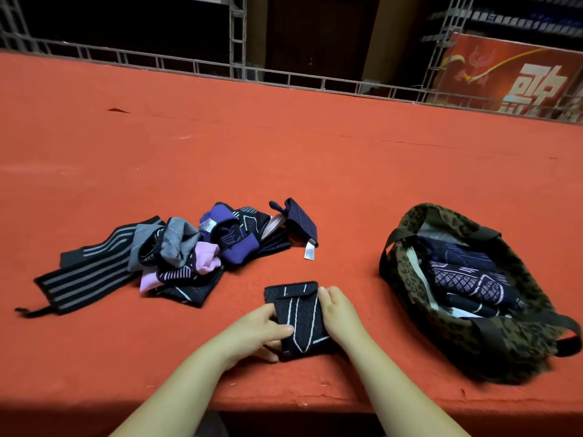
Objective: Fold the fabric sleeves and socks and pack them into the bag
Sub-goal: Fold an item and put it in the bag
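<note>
left hand (pixel 258 329): fingers gripping folded sock (pixel 298 316) | right hand (pixel 339 313): fingers pressed against its right edge | bag (pixel 407 279): open, partly filled

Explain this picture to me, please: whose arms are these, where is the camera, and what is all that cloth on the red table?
There is no machine here. A person wears one camera on the head, looking forward and down, so the bare arms entering from below are that person's own. The left hand and right hand press on either side of a small folded dark sleeve with white lines, lying flat on the red felt-covered table. To the left sits a loose pile of striped, grey, purple and pink socks and sleeves, not yet folded. To the right stands an open leopard-print bag already holding folded dark pieces.
</note>
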{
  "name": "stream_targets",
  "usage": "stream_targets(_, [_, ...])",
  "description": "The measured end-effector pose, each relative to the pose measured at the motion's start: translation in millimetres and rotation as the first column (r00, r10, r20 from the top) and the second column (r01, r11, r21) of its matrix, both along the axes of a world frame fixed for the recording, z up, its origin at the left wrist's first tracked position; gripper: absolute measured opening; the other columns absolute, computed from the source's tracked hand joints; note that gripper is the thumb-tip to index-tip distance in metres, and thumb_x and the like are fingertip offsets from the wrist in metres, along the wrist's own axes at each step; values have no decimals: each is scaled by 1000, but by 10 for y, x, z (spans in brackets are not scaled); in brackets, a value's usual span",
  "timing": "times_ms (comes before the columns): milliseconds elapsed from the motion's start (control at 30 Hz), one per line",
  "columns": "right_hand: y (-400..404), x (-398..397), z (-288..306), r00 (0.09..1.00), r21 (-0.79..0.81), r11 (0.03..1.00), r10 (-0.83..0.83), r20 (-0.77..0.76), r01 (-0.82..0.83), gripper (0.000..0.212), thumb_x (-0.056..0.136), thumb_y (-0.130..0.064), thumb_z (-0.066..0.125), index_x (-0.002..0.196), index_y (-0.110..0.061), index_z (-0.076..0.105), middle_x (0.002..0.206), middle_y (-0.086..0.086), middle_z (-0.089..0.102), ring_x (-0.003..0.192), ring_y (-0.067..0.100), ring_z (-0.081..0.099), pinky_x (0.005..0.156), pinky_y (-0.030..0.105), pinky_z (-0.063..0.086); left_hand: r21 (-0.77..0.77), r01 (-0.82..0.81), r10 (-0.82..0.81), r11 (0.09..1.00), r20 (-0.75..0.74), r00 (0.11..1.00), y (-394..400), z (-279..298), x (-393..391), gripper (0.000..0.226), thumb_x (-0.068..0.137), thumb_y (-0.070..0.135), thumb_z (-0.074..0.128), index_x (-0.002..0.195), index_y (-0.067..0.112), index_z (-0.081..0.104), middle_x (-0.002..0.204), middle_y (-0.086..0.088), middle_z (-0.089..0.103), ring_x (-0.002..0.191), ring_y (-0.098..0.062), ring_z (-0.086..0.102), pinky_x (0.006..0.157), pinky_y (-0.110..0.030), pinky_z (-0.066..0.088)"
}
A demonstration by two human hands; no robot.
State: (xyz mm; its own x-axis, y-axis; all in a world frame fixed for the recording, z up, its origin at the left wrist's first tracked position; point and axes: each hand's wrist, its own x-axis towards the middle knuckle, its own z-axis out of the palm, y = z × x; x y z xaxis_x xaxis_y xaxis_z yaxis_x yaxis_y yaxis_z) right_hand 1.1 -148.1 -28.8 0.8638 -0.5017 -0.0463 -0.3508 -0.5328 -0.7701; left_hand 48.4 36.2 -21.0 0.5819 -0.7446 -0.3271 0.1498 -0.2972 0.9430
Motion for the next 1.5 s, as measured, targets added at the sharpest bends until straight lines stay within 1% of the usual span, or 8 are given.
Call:
stream_targets(167, [-30,220,0,996,-149,988,-45,-82,32,32,102,-36,31,87,-10,42,93,13,61,91,33,57,69,34,34,-35,-144,148,989,124,981,-42,-67,64,38,67,27,74,90,16,48,69,5,59,59,-9,50,53,-25,42])
stream_targets(467, [-41,388,-80,967,-403,915,-91,-240,-13,39,97,-47,32,101,-14,52,107,13,64,101,34,60,76,38,43,80,-158,110,984,426,898,-45,-204,-29,38,78,20,69,102,36,45,71,12,69,78,4,63,84,-26,46])
stream_targets(667, [-54,415,-63,949,-378,926,-115,-295,-6,33,91,-46,42,92,-17,57,103,7,65,98,30,60,71,33,41,37,-232,170,972,573,802,13,-273,-139,49,75,26,72,106,41,36,74,21,64,76,0,58,72,-16,40])
stream_targets(767, [-111,467,-38,945,-291,957,-100,-311,6,30,89,-46,46,79,-17,52,100,7,65,96,29,60,70,32,40,60,-174,100,983,617,780,9,-293,-115,79,69,28,75,129,52,29,84,21,58,88,0,55,88,-17,39])
stream_targets(867, [-180,494,-47,948,-197,980,-83,-306,22,34,85,-46,53,68,-18,45,88,6,63,89,28,60,69,30,39,139,-193,26,971,745,666,-6,-321,-69,69,71,34,75,134,35,46,100,20,50,103,-5,47,99,-26,36])
stream_targets(1133, [-83,-16,-140,988,30,999,8,156,-13,41,86,-44,58,122,-27,48,113,-5,56,95,8,56,88,31,45,104,-253,58,962,825,563,-35,-396,-65,60,70,64,39,113,32,67,79,25,41,89,-8,40,82,-21,30])
stream_targets(1333, [-91,-446,-246,933,-367,885,344,106,-285,67,68,-66,49,128,-37,52,146,-24,21,140,1,6,113,30,10,41,-291,128,956,833,538,-38,-414,-50,59,72,65,33,101,32,72,100,21,49,103,-8,40,90,-24,29])
stream_targets(1500, [-94,-383,-262,935,-463,838,351,55,-287,53,71,-49,66,120,-31,58,146,-17,37,142,4,11,118,37,9,-85,-343,277,935,780,561,-26,-416,-23,57,73,59,35,101,25,72,114,25,51,122,-8,38,108,-32,22])
